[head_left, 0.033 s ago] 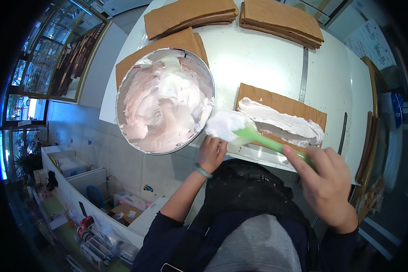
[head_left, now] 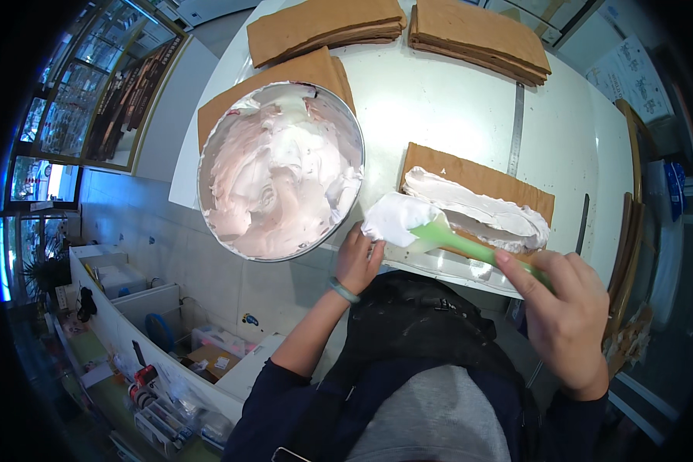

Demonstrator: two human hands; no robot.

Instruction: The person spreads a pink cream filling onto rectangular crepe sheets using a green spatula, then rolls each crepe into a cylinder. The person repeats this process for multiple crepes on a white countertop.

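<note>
My right hand (head_left: 568,316) is closed around the green handle of a spatula (head_left: 470,245). A thick lump of pale cream (head_left: 399,219) covers the spatula's blade, which is between the bowl and a brown cake sheet (head_left: 477,179). A long band of cream (head_left: 481,202) lies along that sheet. The large round metal bowl (head_left: 360,146) holds much pale pink and white cream. My left hand (head_left: 357,260) is at the bowl's lower right side by the table edge. Its fingers are bent, and their tips are partly hidden, so what they grip does not show.
Stacks of brown cake sheets lie at the far left (head_left: 323,31) and far right (head_left: 477,38) of the white table (head_left: 439,100). More sheets (head_left: 231,100) show behind the bowl. A metal ruler (head_left: 517,127) and a dark thin blade (head_left: 584,219) lie on the right side.
My right hand has moved the loaded spatula slightly to the right, away from the bowl. The left hand and the bowl have hardly moved.
</note>
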